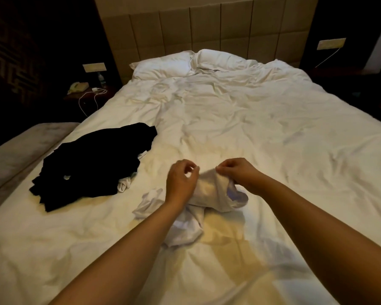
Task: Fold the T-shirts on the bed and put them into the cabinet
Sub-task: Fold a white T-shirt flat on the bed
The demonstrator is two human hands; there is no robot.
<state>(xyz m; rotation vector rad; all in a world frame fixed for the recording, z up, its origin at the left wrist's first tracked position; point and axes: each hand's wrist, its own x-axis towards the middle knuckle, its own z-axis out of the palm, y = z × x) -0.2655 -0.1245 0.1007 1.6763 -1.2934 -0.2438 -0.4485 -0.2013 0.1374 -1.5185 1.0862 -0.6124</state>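
A crumpled white T-shirt lies bunched on the white bed right in front of me. My right hand pinches a raised edge of the white T-shirt's fabric. My left hand hovers just left of that edge with curled fingers; whether it holds any cloth is unclear. A heap of black T-shirts sits on the bed's left side, with a bit of white cloth poking out beneath it.
Two white pillows lie against the padded beige headboard. A dark nightstand at the left holds a telephone, a bottle and a white charger cable. A grey bench runs along the bed's left edge.
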